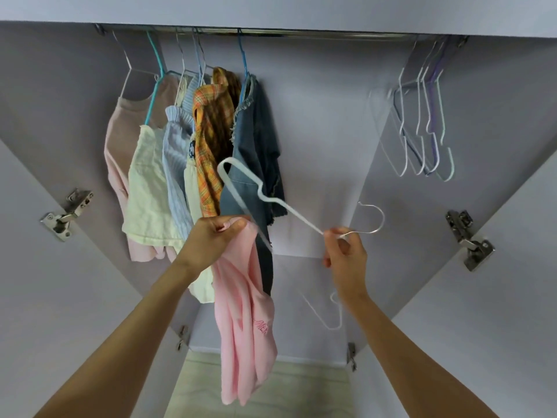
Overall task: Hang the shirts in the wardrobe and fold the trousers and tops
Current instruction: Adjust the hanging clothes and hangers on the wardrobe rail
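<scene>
Head view: left hand (211, 236) bunched the soft pink cotton shirt (244, 321); right hand (346, 251) pinched the white wire hanger (289, 209) by its neck. Risk: collar slipping off the hanger's near arm, since it looked barely threaded.

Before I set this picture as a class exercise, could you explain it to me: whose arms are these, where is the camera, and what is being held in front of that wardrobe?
There is no machine here. The one picture comes from a wide-angle camera worn on a person's head, looking forward and down, so both bare arms reach in from below. The left hand has a grip on the top of a pink shirt, which hangs down. The right hand pinches a white hanger near its metal hook; the hanger's lower end is at the shirt's top. Ahead is an open wardrobe with a rail. Clothes already hang on its left part, among them a plaid shirt and a denim top. Empty hangers hang on the right.
</scene>
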Demonstrator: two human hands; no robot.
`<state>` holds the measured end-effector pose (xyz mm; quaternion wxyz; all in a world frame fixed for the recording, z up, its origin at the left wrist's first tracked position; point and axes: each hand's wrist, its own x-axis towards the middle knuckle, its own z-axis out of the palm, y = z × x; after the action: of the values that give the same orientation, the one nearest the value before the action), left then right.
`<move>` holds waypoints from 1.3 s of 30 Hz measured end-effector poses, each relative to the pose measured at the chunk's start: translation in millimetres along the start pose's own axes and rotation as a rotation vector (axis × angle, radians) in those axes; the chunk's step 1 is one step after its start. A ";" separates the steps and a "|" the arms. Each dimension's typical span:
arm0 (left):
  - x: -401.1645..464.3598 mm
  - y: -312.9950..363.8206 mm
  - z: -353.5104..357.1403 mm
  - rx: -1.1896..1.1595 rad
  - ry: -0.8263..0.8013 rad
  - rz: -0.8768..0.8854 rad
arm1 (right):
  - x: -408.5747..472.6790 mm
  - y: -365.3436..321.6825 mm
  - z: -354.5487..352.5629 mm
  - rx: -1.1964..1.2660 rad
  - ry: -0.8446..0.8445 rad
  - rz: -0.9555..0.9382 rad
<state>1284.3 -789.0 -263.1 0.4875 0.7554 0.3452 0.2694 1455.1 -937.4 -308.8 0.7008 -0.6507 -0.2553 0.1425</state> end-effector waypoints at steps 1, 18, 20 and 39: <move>-0.7 -0.9 -3.3 -0.010 0.019 0.002 | 1.1 -4.8 4.2 0.028 -0.030 0.035; -35.0 17.6 -82.7 -0.134 -0.175 0.016 | 26.6 -21.4 68.1 0.768 0.029 0.630; -35.0 19.8 -86.7 -0.149 -0.185 0.001 | 24.4 -29.6 81.3 0.742 -0.013 0.653; -88.4 -15.5 -117.8 -0.353 0.393 -0.097 | 16.9 -5.7 92.9 -0.191 -0.032 -0.192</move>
<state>1138.2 -789.0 -238.9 0.5477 0.5744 0.4166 0.4432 1417.9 -851.1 -298.2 0.6418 -0.6847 -0.3402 0.0602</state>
